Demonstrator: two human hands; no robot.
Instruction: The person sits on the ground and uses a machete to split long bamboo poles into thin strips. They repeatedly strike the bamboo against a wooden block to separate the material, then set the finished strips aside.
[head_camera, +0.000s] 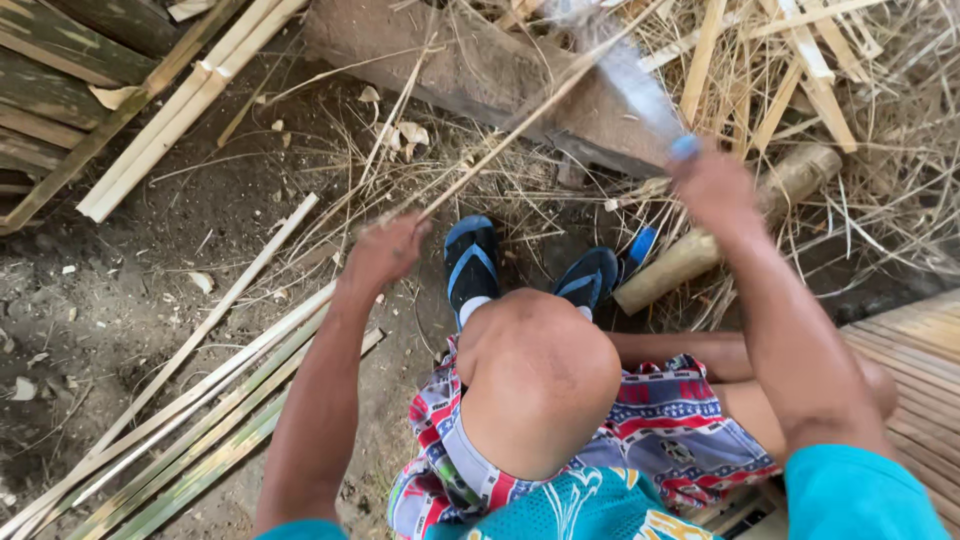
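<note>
My left hand (385, 250) is closed around the lower end of a thin bamboo strip (520, 120), which slants up to the right over a wooden block (470, 65). My right hand (712, 185) grips the blue handle of a knife (625, 75). Its blade is blurred and points up-left above the strip. My bent knee (540, 375) and patterned shorts sit between my arms.
Split bamboo slats (190, 420) lie on the dirt at lower left, with more (185, 100) at upper left. Blue sandals (470, 260) rest by the block. A thick bamboo section (720, 235) lies among dry shavings at right. A slatted platform (915, 345) edges the right.
</note>
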